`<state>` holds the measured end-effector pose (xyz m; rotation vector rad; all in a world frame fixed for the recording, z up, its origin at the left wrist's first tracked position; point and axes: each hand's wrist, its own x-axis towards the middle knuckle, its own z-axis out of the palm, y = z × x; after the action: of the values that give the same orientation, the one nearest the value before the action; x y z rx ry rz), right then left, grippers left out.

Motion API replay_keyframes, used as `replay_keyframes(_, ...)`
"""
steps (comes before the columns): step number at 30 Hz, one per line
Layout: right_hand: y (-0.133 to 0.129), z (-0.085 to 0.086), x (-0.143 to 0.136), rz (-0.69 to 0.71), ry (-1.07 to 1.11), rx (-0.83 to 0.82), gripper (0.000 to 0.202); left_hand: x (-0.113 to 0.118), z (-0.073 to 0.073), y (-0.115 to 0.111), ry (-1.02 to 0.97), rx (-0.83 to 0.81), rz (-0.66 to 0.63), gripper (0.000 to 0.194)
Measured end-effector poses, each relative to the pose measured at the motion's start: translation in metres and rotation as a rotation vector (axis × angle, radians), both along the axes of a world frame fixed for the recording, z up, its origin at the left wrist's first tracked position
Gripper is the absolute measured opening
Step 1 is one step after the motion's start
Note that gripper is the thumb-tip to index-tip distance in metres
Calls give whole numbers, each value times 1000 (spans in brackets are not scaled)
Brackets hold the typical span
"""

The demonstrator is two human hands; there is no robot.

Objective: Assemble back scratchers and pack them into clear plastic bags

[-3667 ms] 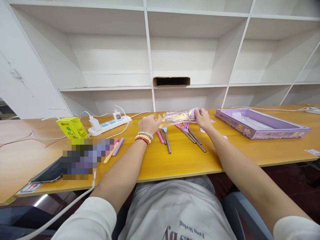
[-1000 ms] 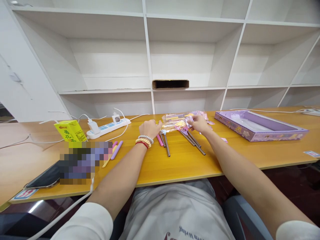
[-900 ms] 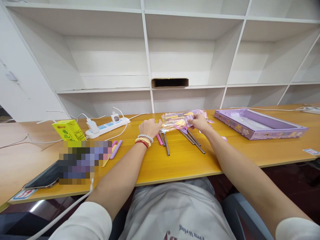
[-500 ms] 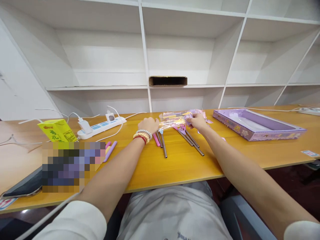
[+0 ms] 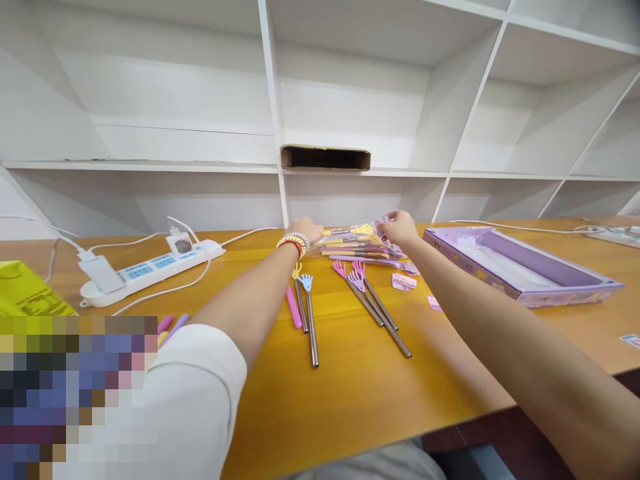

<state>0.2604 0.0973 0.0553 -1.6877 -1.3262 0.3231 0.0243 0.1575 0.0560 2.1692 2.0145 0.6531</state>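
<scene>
My right hand [image 5: 399,228] is closed on the printed purple end of a clear-bagged back scratcher [image 5: 365,230]. At the bag's other end is my left hand [image 5: 307,231], wearing beaded bracelets, its fingers partly hidden and apparently pinching the plastic. Under and in front of it lies a pile of bagged back scratchers [image 5: 350,253] with yellow, pink and purple parts. Closer to me rest loose metal-rod back scratchers: a blue-headed one [image 5: 311,320], a yellow-headed one [image 5: 301,303], and a group with pink and purple heads [image 5: 373,300]. Beside them is a pink handle piece [image 5: 294,308].
A purple open box [image 5: 525,297] stands at the right. To the left are a white power strip [image 5: 155,267] with chargers and cables, and a yellow-green carton [image 5: 30,293]. Small pink cards [image 5: 403,281] lie near my right forearm. White shelves hold a cardboard box [image 5: 325,148].
Both hands have carried the bagged back scratcher back over the pile, uncovering the loose scratchers' heads. My view has moved closer to the table.
</scene>
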Motion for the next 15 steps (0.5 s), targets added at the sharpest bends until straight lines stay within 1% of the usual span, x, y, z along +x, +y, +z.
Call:
replay_keyframes(2, 8, -5, 3, -43, -57, 12, 44, 5, -5, 12, 26, -15, -24, 44)
replay_keyframes(4, 16, -10, 6, -63, -128, 24, 53, 10, -9, 25, 37, -20, -48, 45)
replay_keyframes(8, 32, -15, 14, -65, -242, 31, 47, 21, -19, 57, 24, -29, -80, 44)
replay_keyframes(11, 44, -21, 20, -70, -266, 13, 44, 30, -32, 79, 9, -48, -107, 44)
replay_keyframes(13, 51, -26, 23, -73, -267, -21, 46, 33, -44, 88, -9, -70, -124, 44)
replay_keyframes(15, 55, -31, 24, -70, -273, -54, 49, 34, -56, 92, -24, -88, -134, 45)
